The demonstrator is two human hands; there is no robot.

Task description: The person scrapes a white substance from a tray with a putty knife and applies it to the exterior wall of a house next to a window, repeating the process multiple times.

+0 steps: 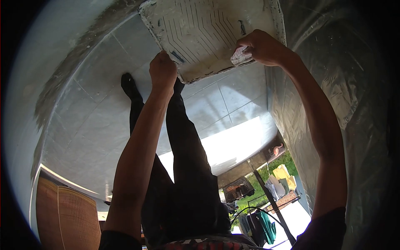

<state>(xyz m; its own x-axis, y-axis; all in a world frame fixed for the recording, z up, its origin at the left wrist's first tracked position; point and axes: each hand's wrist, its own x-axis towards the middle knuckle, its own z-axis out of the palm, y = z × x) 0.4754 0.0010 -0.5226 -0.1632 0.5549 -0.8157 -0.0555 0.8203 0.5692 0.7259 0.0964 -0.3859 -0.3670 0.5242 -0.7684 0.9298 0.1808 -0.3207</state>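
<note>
A dirty off-white rectangular panel (200, 50), cut with rows of thin bent slots, is at the top of the head view. Dark grime marks its edges, and short dark slits show near its corners. My left hand (163, 71) is closed on the panel's near left edge, its fingers mostly hidden behind the knuckles. At the right side, my right hand (266, 48) grips a crumpled whitish wad (240, 56), which looks like a cloth, against the panel's surface near the lower right edge. The panel's far edge runs out of view.
Below the panel spreads a grey tiled floor (91, 121) with a bright sunlit patch (233, 141). Plastic sheeting (333, 83) hangs at the right. A woven blind (66, 208) is at lower left. Hanging clothes (266, 225) and a dark crate (238, 189) appear at lower right.
</note>
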